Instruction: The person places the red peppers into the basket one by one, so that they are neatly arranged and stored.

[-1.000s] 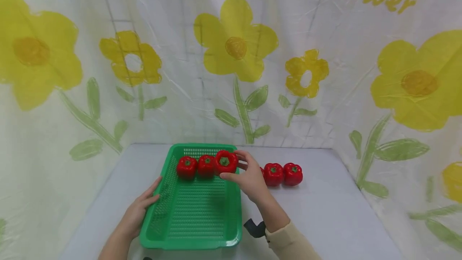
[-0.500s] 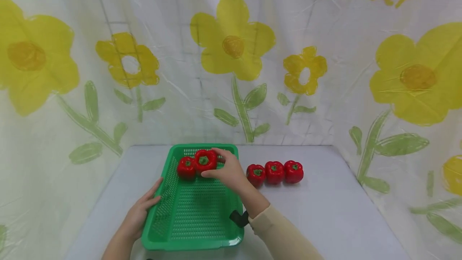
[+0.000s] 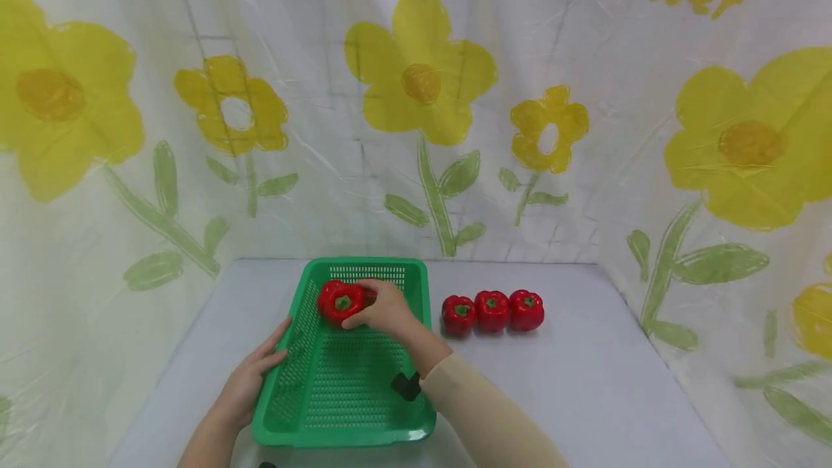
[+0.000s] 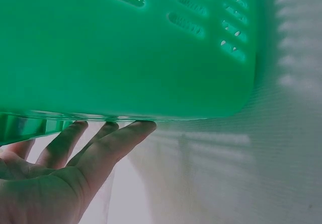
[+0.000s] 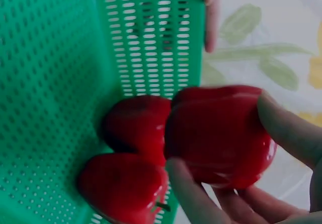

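My right hand (image 3: 385, 307) grips a red bell pepper (image 3: 346, 304) between thumb and fingers, over the back left of a green plastic basket (image 3: 344, 440). In the right wrist view this held pepper (image 5: 221, 133) is above two more red peppers that lie in the basket, one pepper (image 5: 136, 126) by the perforated wall and the other pepper (image 5: 121, 189) beside it. From the head they are mostly hidden by the hand and the held pepper. My left hand (image 3: 243, 385) rests against the basket's left side; its straight fingers (image 4: 118, 141) touch the rim from below in the left wrist view.
Three red bell peppers (image 3: 492, 311) stand in a row on the white table (image 3: 572, 396), right of the basket. A curtain (image 3: 325, 186) with painted yellow flowers hangs behind the table. A black piece (image 3: 406, 386) sits at my right wrist.
My right hand has carried the pepper leftward across the back of the basket and lower, to over the left pepper. The left hand stays at the basket's side.
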`<state>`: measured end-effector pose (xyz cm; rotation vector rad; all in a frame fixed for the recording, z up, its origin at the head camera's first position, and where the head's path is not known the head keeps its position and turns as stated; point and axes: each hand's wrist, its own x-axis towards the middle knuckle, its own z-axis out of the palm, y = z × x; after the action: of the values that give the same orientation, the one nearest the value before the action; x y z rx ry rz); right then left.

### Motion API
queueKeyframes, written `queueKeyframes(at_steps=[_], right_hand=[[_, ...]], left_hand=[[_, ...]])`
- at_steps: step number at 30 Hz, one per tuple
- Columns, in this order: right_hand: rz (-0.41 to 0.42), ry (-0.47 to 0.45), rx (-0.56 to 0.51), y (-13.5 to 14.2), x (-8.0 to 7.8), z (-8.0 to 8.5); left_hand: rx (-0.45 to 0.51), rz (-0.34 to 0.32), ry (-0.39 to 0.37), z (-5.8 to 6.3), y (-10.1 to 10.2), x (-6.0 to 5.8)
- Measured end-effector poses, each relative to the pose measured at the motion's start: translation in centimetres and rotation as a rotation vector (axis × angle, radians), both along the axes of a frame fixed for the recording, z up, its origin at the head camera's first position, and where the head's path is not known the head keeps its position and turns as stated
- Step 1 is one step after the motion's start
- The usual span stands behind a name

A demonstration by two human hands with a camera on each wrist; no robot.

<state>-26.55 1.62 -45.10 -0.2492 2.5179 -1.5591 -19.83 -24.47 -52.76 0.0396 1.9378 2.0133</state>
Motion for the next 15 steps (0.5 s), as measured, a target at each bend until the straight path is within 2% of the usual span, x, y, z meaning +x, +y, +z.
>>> queueKeyframes(at_steps=[6,15], right_hand=[[0.027,-0.014,0.122,-1.5,0.0,-0.7],[0.014,-0.092,0.181,-2.8,0.2,-2.1]], left_hand=[[-0.02,0.018,-0.011,0.1,-0.1,-0.1],[-0.006,0.016,-0.024,0.0,0.2,-0.2]])
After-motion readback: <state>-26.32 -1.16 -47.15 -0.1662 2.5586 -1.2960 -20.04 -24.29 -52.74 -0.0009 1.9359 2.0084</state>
